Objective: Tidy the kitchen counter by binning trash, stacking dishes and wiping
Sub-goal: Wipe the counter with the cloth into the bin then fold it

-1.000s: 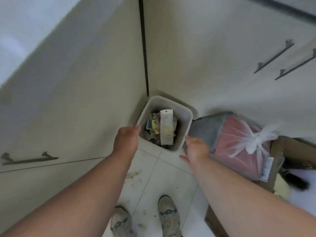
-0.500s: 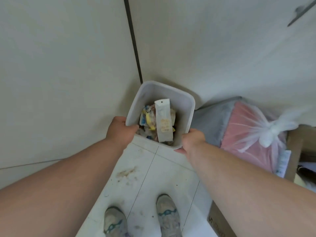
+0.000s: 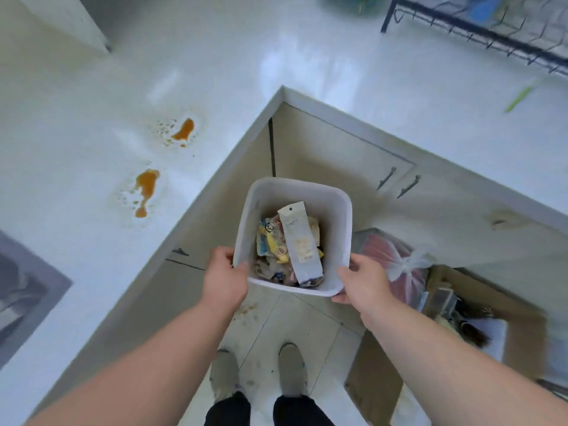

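Both hands grip the near rim of the white trash bin (image 3: pixel 336 210): left hand (image 3: pixel 224 279), right hand (image 3: pixel 365 282). Bin now raised into the counter's (image 3: pixel 92 149) inner corner, previously on the floor; orange spills (image 3: pixel 147 186) newly visible.

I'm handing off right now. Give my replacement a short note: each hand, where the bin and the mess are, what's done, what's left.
Left hand grips the near-left rim of the white trash bin; right hand grips its near-right corner. The bin is held in the inner corner of the L-shaped counter, above the floor tiles.
Done: wrappers and a long white packet are already in the bin.
Left: two orange sauce spills with splatter on the counter need wiping; a green scrap lies on the counter near the dish rack. No stacked dishes are in view.
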`<act>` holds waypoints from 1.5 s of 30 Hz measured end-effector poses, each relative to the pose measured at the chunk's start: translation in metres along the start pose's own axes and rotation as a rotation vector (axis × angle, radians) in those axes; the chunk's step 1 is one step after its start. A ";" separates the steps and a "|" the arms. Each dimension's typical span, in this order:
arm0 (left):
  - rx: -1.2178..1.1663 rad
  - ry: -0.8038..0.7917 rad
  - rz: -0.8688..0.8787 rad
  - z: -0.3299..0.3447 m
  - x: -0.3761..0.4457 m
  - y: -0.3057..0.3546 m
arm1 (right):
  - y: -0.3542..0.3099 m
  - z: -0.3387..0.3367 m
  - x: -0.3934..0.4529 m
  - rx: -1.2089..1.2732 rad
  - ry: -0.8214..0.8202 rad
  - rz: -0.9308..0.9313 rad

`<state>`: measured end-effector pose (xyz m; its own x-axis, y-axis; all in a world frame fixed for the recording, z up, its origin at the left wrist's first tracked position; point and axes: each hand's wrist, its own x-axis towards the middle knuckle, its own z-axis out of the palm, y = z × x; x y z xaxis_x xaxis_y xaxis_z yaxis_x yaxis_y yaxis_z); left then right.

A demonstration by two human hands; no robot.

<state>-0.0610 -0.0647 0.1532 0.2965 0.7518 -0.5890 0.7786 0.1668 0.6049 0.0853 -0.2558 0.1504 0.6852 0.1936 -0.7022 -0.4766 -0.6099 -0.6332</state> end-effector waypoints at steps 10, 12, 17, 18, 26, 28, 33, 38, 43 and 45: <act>-0.111 0.051 0.015 -0.135 -0.167 0.045 | -0.065 -0.053 -0.171 0.015 0.009 -0.332; -0.175 0.065 -0.001 -0.158 -0.195 0.048 | -0.083 -0.050 -0.196 0.177 -0.100 -0.267; -0.263 0.095 0.007 -0.204 -0.241 0.038 | -0.108 -0.035 -0.242 0.200 -0.348 -0.252; -0.272 0.097 0.008 -0.215 -0.250 0.035 | -0.110 -0.031 -0.253 0.159 -0.367 -0.275; -0.349 0.081 -0.001 -0.291 -0.319 -0.046 | -0.093 0.016 -0.349 0.046 -0.462 -0.352; -0.423 0.115 0.006 -0.309 -0.340 -0.082 | -0.078 0.033 -0.382 0.017 -0.488 -0.378; -0.567 0.192 -0.026 -0.357 -0.407 -0.191 | -0.016 0.082 -0.463 -0.043 -0.527 -0.389; -0.556 0.242 -0.073 -0.397 -0.485 -0.299 | 0.035 0.137 -0.536 -0.169 -0.646 -0.338; -0.509 0.382 -0.176 -0.416 -0.541 -0.385 | 0.080 0.192 -0.593 -0.337 -0.759 -0.219; -0.511 0.424 -0.197 -0.422 -0.559 -0.404 | 0.093 0.209 -0.606 -0.395 -0.782 -0.194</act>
<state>-0.7748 -0.2829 0.4640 -0.1461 0.8436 -0.5166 0.4065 0.5273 0.7461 -0.4896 -0.2698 0.4491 0.0942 0.7005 -0.7074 -0.0682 -0.7043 -0.7066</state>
